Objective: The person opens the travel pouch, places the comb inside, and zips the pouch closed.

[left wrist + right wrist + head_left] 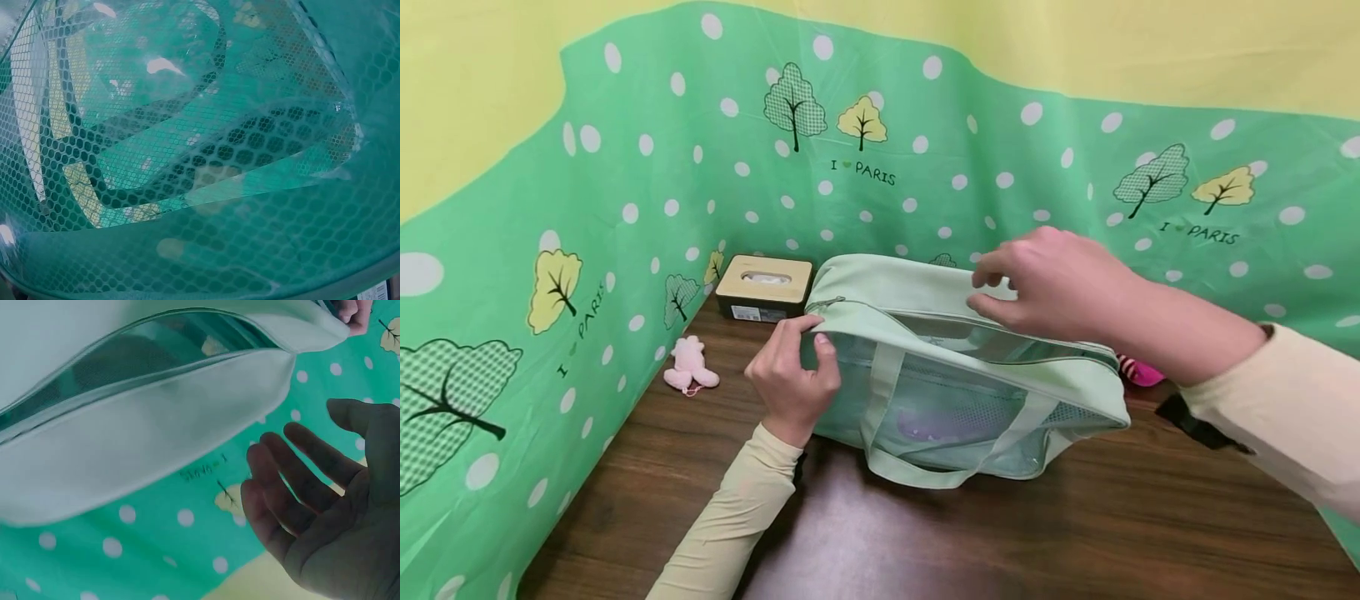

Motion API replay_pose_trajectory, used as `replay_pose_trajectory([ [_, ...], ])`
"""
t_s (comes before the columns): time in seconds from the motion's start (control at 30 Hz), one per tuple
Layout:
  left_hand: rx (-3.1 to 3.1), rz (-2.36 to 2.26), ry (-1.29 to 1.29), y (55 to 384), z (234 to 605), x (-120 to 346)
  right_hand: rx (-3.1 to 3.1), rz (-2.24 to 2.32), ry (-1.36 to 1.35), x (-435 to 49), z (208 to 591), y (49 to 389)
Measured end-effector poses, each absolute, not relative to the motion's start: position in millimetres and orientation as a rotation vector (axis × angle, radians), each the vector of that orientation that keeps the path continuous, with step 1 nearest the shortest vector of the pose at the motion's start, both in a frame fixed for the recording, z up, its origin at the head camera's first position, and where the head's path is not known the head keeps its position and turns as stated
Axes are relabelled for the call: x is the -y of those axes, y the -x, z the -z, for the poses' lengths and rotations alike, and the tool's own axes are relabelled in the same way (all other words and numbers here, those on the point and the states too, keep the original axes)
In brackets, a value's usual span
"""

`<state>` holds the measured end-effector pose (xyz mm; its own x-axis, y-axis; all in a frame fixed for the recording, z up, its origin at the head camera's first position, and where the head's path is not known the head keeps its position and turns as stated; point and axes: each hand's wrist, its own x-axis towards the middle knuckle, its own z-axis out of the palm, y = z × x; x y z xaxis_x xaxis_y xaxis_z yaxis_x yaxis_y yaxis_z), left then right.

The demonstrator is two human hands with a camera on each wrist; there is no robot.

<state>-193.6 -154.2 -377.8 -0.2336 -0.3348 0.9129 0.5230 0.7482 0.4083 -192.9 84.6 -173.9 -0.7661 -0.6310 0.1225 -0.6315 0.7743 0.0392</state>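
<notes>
A pale green zip bag with clear and mesh sides stands on the table, its top zipper parted along the middle. At the bag's left end, my left hand pinches the top corner near the zipper pull. My right hand hovers over the back of the opening, holding nothing; in the right wrist view its fingers are loosely bent and apart from the bag. A purple thing shows dimly through the front panel. Mesh fills the left wrist view, so the left hand is hidden there.
A tissue box with a wooden top stands behind the bag's left end. A pink plush toy lies at left. Something pink and black-striped peeks out behind the right end. A green dotted curtain borders the table.
</notes>
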Motion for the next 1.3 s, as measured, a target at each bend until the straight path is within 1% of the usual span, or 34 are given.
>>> replay_pose_trajectory([
  [0.17,1.626,0.794,0.153,193.8,378.2,155.4,2.942,-0.124,-1.174,-46.9,175.7,216.7],
  [0.33,1.636,0.782,0.155,194.1,377.3,157.2,3.110,0.004,-1.180,-3.6,184.0,239.0],
  [0.47,1.654,0.775,0.164,193.2,375.5,157.8,3.274,0.136,-1.116,24.7,192.6,252.9],
  [0.67,1.656,0.765,0.178,192.3,374.0,157.7,3.433,0.252,-0.831,54.4,202.7,258.3],
  [0.77,1.650,0.764,0.174,192.3,374.6,158.3,3.428,0.285,-0.743,61.8,208.2,258.0],
  [0.93,1.653,0.765,0.176,191.3,373.9,156.8,3.416,0.211,-0.713,60.6,210.8,259.7],
  [1.13,1.651,0.766,0.172,190.6,372.7,156.7,3.454,-0.043,-0.772,53.3,204.4,265.7],
  [1.3,1.652,0.769,0.191,189.6,372.7,157.9,3.434,-0.101,-0.861,47.6,200.9,268.2],
])
